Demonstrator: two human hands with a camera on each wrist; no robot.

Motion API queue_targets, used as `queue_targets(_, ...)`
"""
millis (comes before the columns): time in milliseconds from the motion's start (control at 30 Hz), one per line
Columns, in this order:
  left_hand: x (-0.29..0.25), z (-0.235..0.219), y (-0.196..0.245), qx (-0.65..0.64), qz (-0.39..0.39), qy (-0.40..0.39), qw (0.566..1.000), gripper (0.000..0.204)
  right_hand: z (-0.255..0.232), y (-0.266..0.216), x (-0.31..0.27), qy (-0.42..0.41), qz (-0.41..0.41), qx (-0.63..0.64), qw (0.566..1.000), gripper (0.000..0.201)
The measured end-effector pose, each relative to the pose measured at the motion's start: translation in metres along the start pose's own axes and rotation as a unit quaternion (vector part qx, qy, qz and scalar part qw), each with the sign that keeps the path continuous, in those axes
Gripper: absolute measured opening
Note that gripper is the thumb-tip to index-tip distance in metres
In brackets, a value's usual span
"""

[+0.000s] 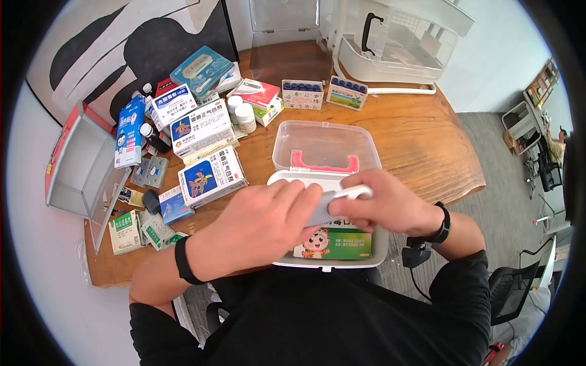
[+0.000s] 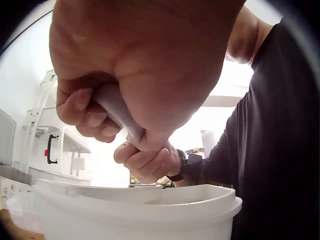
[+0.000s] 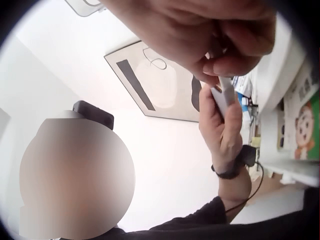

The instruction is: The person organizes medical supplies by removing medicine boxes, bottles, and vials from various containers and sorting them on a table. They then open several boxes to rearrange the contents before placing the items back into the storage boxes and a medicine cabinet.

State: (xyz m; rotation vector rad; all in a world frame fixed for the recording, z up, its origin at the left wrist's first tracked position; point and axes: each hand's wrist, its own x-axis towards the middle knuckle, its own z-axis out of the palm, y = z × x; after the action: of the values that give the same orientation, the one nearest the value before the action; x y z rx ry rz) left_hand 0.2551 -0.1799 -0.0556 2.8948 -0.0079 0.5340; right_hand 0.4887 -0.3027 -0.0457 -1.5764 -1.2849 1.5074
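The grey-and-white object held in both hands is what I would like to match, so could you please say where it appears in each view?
Head: grey-and-white object, just right of and below centre.
Left wrist: left of centre, partly hidden by curled fingers.
Right wrist: right of centre, a little above the middle.
Shared landmark: the person's left hand, gripping it in all three views.

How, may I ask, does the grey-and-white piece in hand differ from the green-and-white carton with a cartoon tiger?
The left hand and right hand grip the grey-and-white piece, while the green-and-white carton sits inside the white plastic box. The piece has a rounded end; the carton, straight edges. The piece looks plain; the carton is printed. Both show white.
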Motion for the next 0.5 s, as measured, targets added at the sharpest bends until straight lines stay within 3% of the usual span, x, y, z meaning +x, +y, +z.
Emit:
queue_targets(67, -0.007, -0.004, -0.005, 0.008, -0.033, 0.005, 0.999, 0.058, -0.006, 0.001, -0.004, 0.063, 0.040, 0.084, 0.994, 0.038)
queue_targets(133, -0.010, -0.004, -0.005, -0.003, -0.033, 0.006, 0.999, 0.059, -0.005, 0.008, -0.005, 0.059, 0.009, 0.097, 0.993, 0.041)
queue_targets(200, -0.010, -0.007, -0.005, -0.012, -0.031, 0.007, 0.999, 0.059, -0.008, 0.010, -0.007, -0.006, -0.015, 0.104, 0.994, 0.042)
queue_targets(300, -0.011, -0.016, -0.002, -0.037, -0.042, -0.017, 0.998, 0.060, -0.006, 0.003, -0.015, 0.000, -0.004, 0.198, 0.980, 0.043)
queue_targets(500, -0.016, -0.022, -0.007, -0.062, -0.056, -0.020, 0.996, 0.060, -0.014, 0.012, -0.017, -0.007, -0.016, 0.199, 0.980, 0.041)
